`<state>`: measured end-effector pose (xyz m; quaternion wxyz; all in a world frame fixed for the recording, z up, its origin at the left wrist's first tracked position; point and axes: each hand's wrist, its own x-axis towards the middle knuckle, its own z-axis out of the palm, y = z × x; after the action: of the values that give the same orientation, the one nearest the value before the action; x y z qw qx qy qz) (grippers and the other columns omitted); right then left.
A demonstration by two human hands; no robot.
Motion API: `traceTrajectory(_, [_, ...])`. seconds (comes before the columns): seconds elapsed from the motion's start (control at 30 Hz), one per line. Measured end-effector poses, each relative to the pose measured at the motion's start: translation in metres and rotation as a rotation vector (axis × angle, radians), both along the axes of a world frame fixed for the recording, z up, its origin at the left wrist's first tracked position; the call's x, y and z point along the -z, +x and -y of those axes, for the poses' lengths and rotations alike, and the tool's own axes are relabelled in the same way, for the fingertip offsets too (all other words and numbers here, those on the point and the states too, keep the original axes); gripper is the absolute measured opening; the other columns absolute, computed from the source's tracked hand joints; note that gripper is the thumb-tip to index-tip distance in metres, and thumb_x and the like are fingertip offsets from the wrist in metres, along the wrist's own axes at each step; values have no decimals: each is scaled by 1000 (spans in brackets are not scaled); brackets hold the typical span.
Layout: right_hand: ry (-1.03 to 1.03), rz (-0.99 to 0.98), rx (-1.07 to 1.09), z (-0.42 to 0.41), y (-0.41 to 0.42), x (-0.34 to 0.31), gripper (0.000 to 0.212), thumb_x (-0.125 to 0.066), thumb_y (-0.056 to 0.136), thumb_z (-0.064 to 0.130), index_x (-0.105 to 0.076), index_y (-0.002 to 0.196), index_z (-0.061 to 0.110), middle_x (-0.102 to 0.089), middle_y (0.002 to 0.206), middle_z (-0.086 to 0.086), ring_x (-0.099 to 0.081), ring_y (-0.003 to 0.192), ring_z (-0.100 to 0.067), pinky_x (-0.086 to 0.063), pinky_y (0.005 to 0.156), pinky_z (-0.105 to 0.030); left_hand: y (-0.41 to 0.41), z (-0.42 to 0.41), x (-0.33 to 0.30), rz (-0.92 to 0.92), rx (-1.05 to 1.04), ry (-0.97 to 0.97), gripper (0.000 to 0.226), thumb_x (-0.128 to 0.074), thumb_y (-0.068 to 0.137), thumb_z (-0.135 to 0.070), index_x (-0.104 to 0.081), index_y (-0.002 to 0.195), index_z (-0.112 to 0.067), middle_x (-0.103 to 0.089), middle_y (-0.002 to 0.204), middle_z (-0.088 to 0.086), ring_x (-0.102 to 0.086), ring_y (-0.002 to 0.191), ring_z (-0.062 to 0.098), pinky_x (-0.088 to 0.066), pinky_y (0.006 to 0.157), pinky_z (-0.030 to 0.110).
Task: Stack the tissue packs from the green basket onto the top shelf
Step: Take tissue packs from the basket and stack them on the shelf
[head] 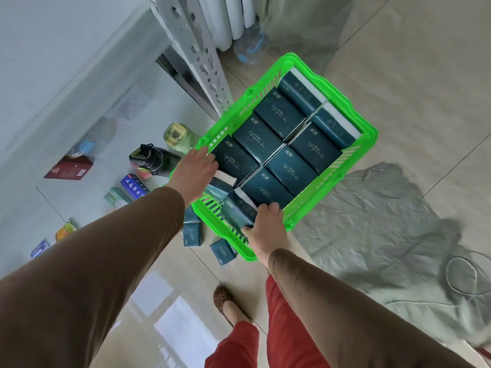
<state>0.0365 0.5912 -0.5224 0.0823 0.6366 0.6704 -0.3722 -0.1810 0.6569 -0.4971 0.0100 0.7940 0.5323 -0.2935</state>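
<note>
Left hand [195,172] reaches down into the slatted green plastic basket [368,134], fingers curled on a tissue pack [233,160]. Right hand [267,229], at 5 o'clock from it, grips a second tilted pack [236,209]. Remaining glossy dark-teal rectangular packs [289,144] fill the basket.

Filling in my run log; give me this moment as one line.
phase: picking from green basket | left hand: on tissue pack | right hand: grips tilted pack | shelving: none placed in view
</note>
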Motion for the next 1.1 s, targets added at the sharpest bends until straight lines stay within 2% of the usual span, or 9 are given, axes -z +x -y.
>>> traceTrajectory(0.17, [22, -323, 144, 2, 6, -54, 52, -81, 73, 27, -52, 116, 17, -49, 117, -3, -57, 102, -25, -47, 90, -34, -27, 48, -65, 230, -444, 193, 44, -75, 66, -31, -59, 106, -18, -61, 99, 7, -56, 98, 33, -46, 74, 40])
traceTrajectory(0.27, [29, -454, 79, 20, -8, -94, 56, -80, 74, 28, -51, 121, 27, -60, 111, 3, -62, 100, -18, -51, 89, -37, -53, 112, -106, 436, -783, 242, 48, -72, 74, -44, -50, 113, -26, -61, 102, 2, -60, 95, 29, -54, 69, 39])
traceTrajectory(0.43, [56, -584, -105, 94, -70, -165, 73, -82, 74, 14, -40, 133, 21, -53, 93, 7, -54, 91, -12, -43, 82, -26, -106, 274, -176, 605, -1129, 374, 50, -77, 71, -43, -38, 99, -30, -55, 82, -1, -56, 75, 26, -43, 58, 34])
traceTrajectory(0.57, [64, -648, -228, 185, -140, -215, 42, -84, 70, 13, -45, 83, 22, -45, 71, 9, -43, 59, 0, -35, 56, -17, -145, 427, -223, 713, -1365, 503, 45, -80, 72, -31, -44, 99, -25, -58, 86, 1, -57, 71, 24, -41, 55, 33])
traceTrajectory(0.7, [-28, -739, -406, 275, -220, -258, 39, -82, 73, 15, -44, 82, 14, -44, 74, 3, -43, 66, -10, -40, 64, -30, -190, 555, -267, 598, -1405, 649, 50, -81, 72, -23, -58, 115, -15, -55, 106, 9, -55, 96, 32, -45, 78, 40])
traceTrajectory(0.87, [-33, -835, -571, 353, -315, -300, 43, -81, 76, 28, -39, 84, 29, -40, 72, 2, -40, 61, -1, -37, 64, -24, -254, 669, -306, 451, -1445, 798, 47, -80, 73, -32, -58, 113, -20, -60, 101, 2, -53, 97, 27, -48, 76, 41])
traceTrajectory(0.93, [-45, -854, -613, 374, -351, -311, 41, -80, 77, 31, -41, 89, 24, -42, 76, 3, -45, 67, -7, -38, 66, -23, -282, 701, -317, 330, -1418, 843, 48, -80, 72, -36, -59, 113, -22, -62, 97, 2, -48, 102, 28, -46, 78, 41])
traceTrajectory(1.0, [-45, -881, -630, 391, -388, -319, 40, -80, 78, 27, -44, 94, 18, -44, 79, 7, -48, 73, -18, -42, 68, -29, -313, 728, -324, 264, -1395, 876, 49, -80, 72, -38, -59, 114, -23, -64, 97, 1, -48, 104, 27, -44, 82, 42])
traceTrajectory(1.1, [-40, -885, -658, 414, -448, -325, 40, -80, 79, 28, -48, 101, 22, -57, 92, -9, -60, 85, -26, -52, 79, -40, -367, 756, -329, 227, -1408, 877, 48, -77, 76, -38, -57, 117, -26, -64, 104, -4, -49, 105, 23, -41, 87, 42])
